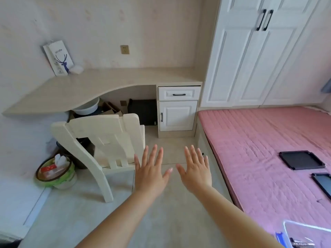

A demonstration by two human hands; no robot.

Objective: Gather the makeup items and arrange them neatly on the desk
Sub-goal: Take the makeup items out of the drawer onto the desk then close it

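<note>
1. While both arms reach forward over the floor, I see the left hand and the right hand side by side, backs up, fingers straight and spread, grasping nothing and touching nothing.
2. The desk runs along the far wall with a curved front edge. At its back left corner a white paper bag with a blue deer print leans on the wall, and a small white lump lies just beside it; I cannot tell what that lump is.
3. I can make out no makeup items for certain. A clear container sits on the pink mattress at the lower right edge, with small dark and blue things in it, too blurred to name.
4. Two dark flat trays lie on the mattress, apart from each other.
5. A cream chair stands before the desk, left of my hands, and a full bin stands by the wall.
</note>
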